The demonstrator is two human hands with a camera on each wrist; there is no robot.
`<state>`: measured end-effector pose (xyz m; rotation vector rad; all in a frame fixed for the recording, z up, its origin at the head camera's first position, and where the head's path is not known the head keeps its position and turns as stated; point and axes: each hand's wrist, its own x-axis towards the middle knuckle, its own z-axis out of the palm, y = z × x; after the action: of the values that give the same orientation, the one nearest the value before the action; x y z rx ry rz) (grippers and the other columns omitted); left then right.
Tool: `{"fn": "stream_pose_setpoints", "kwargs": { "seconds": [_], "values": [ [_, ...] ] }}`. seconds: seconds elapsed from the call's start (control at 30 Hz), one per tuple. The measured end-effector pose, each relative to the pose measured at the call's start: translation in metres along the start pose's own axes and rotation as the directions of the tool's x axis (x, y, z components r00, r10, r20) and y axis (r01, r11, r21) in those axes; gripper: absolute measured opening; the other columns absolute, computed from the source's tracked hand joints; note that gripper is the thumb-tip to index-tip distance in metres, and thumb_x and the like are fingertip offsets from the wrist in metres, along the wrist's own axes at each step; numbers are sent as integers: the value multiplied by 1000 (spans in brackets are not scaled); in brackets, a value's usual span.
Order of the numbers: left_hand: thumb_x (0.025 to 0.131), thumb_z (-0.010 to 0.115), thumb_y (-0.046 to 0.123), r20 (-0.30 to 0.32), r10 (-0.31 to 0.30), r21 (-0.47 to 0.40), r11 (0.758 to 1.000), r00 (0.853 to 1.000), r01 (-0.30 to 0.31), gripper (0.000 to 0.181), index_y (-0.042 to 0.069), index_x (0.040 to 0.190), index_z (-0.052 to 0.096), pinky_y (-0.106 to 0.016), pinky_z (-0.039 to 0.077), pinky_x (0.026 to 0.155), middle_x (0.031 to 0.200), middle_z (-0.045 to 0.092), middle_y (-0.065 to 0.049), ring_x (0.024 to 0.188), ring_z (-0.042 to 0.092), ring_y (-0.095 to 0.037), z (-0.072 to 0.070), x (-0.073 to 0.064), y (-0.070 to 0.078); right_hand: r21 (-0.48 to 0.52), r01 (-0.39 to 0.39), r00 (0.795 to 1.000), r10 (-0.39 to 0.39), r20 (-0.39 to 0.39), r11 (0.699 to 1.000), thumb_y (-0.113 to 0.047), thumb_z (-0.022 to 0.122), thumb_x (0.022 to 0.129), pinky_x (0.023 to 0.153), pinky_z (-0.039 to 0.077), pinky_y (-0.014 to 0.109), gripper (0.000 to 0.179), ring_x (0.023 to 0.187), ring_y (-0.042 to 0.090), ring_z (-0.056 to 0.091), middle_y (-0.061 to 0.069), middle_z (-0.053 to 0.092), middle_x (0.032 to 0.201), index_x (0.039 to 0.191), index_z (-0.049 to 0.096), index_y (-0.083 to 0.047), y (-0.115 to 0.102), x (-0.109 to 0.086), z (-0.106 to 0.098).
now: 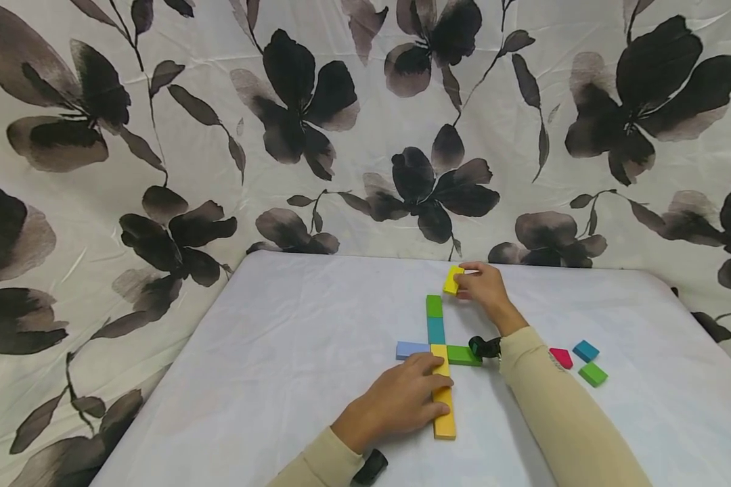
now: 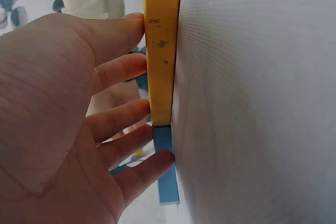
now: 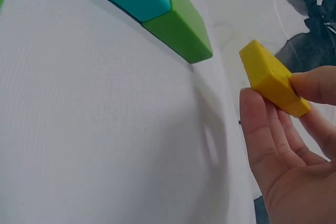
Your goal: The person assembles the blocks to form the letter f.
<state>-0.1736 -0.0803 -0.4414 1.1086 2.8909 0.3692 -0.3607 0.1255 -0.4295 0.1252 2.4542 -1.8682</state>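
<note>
Between thumb and fingers my right hand (image 1: 487,291) pinches a small yellow block (image 1: 453,279), raised off the table at its far side. Just nearer than that block, a green block (image 1: 434,306) meets a teal block (image 1: 436,331) in one line. My left hand (image 1: 396,399) lies with fingers spread, their tips touching a long orange-yellow block (image 1: 444,427) on the table. At that block's far end, a light blue block (image 1: 411,350) extends left and a longer green block (image 1: 463,356) right. In the left wrist view, fingertips touch the orange-yellow block's side and the blue block.
On the right of the white-covered table (image 1: 268,352) lie a red piece (image 1: 561,358), a blue block (image 1: 586,351) and a small green block (image 1: 593,374). A floral cloth (image 1: 341,135) hangs behind the table's far edge.
</note>
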Motion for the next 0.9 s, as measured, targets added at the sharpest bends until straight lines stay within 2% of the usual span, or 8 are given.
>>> {"fn": "stream_pose_setpoints", "kwargs": {
  "seconds": [0.27, 0.43, 0.77, 0.9],
  "values": [
    [98, 62, 46, -19, 23, 4, 1000, 1000, -23, 38, 27, 131, 68, -30, 44, 105, 145, 49, 0, 136, 42, -14, -1, -2, -2, 38, -53, 998, 54, -39, 998, -11, 63, 98, 74, 59, 26, 45, 103, 29, 66, 23, 56, 128, 140, 52, -1, 2, 11, 15],
    [99, 61, 47, -14, 24, 3, 1000, 1000, -24, 38, 28, 131, 67, -30, 44, 105, 145, 49, 0, 136, 41, -14, 0, -2, -3, 49, -71, 997, 72, -23, 996, -10, 62, 98, 75, 59, 26, 45, 108, 30, 62, 24, 52, 136, 140, 50, 1, 5, 14, 20],
    [99, 59, 49, 0, 25, 3, 1000, 1000, -25, 39, 29, 132, 66, -30, 43, 106, 145, 48, 2, 136, 41, -13, -1, -1, -3, 63, -95, 995, 94, 21, 993, -8, 62, 98, 77, 58, 25, 46, 105, 29, 65, 27, 51, 135, 140, 46, 4, 8, 20, 19],
    [99, 59, 49, -4, 23, -2, 1000, 1000, -23, 39, 29, 132, 66, -30, 43, 106, 146, 47, 2, 136, 41, -13, 1, -2, -5, 45, -92, 996, 92, 14, 995, -7, 64, 97, 75, 58, 24, 45, 105, 29, 64, 27, 51, 134, 137, 48, 6, 8, 20, 22]
  ]
}}
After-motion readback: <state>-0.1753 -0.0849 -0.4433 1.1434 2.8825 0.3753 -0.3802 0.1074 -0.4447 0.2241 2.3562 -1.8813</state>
